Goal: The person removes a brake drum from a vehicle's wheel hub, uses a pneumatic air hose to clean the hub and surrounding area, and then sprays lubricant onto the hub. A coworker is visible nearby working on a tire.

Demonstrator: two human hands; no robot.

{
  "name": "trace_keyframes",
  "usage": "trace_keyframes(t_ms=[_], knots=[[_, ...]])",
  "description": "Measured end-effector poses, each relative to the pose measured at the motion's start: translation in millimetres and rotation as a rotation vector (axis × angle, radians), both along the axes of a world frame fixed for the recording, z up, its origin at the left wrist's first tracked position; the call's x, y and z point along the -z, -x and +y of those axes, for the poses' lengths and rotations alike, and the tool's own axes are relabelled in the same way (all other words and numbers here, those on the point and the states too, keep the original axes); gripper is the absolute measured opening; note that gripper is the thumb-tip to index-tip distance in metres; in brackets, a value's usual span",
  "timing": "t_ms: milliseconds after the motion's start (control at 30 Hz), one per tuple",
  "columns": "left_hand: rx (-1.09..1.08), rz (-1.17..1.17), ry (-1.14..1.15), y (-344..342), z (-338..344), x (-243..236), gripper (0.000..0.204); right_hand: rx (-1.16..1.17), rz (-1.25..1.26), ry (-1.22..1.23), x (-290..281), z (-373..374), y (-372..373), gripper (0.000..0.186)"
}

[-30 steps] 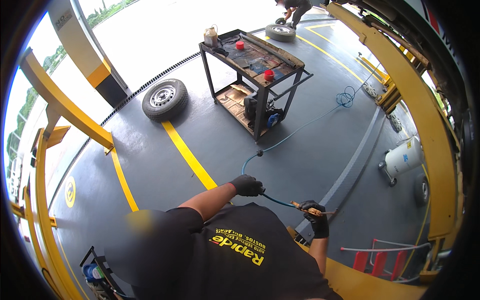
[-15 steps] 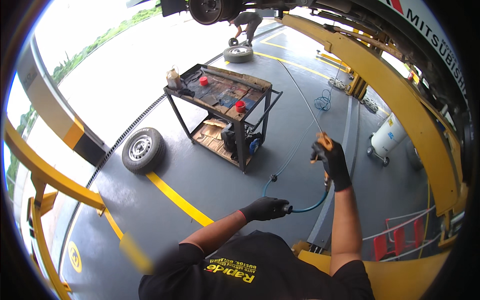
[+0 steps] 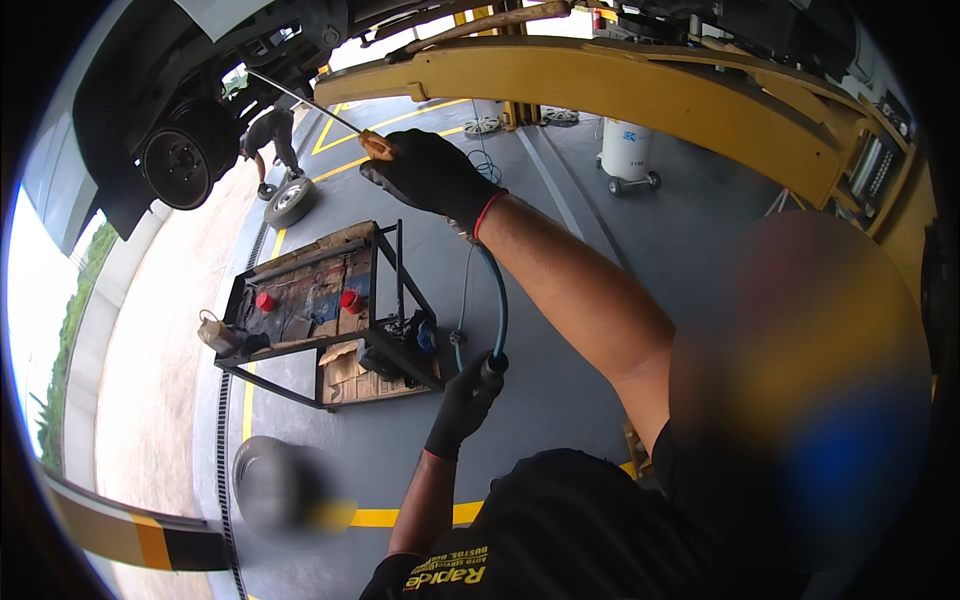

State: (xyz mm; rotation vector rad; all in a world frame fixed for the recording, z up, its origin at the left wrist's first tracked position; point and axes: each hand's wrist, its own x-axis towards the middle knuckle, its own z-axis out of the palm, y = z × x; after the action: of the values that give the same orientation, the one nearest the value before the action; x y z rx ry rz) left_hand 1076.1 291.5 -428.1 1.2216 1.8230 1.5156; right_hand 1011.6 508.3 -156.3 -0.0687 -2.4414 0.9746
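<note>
My right hand point(image 3: 430, 175), black-gloved, is raised and closed on an orange air gun point(image 3: 378, 145). Its long thin metal tube point(image 3: 310, 102) points up-left to the underside of the lifted vehicle point(image 3: 330, 30), close to a bare wheel hub point(image 3: 175, 165); where the tip ends exactly is hard to tell. A blue hose point(image 3: 500, 295) drops from beneath my right hand to my left hand point(image 3: 465, 400), also gloved, which grips it lower down at a dark sleeve or fitting.
A yellow lift arm point(image 3: 720, 115) crosses above. A black cart point(image 3: 375, 330) bears cardboard and red containers. Behind stand a white wheeled tank point(image 3: 625, 150) and a bent-over co-worker point(image 3: 275, 140) by a tire point(image 3: 290, 205). A column point(image 3: 150, 540) lies lower left; a blurred patch covers the right.
My right hand has risen with the air gun, its tube swinging up-left under the vehicle. My view has tilted up and turned, bringing more of the underside into sight; my left hand still holds the hose.
</note>
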Motion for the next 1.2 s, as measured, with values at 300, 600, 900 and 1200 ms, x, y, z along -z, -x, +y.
trace_keyframes(t_ms=[300, 600, 900, 1200], knots=[[0.105, -0.144, 0.122, -52.0, -1.1, 34.0, 0.049, 0.055, -0.013, 0.568, 69.6, 40.8, -90.4, 0.031], [0.249, -0.125, 0.092, -139.6, 49.5, 12.7, 0.051, -0.023, 0.083, -0.551, 55.5, 67.0, -206.5, 0.028], [0.18, -0.081, 0.154, -213.9, 72.7, -0.4, 0.053, -0.157, -0.098, -0.197, 34.3, 91.7, -244.1, 0.031], [0.171, -0.256, -0.04, -254.5, 62.4, -16.1, 0.053, -0.17, -0.115, 0.522, -12.9, 92.3, -223.1, 0.04]])
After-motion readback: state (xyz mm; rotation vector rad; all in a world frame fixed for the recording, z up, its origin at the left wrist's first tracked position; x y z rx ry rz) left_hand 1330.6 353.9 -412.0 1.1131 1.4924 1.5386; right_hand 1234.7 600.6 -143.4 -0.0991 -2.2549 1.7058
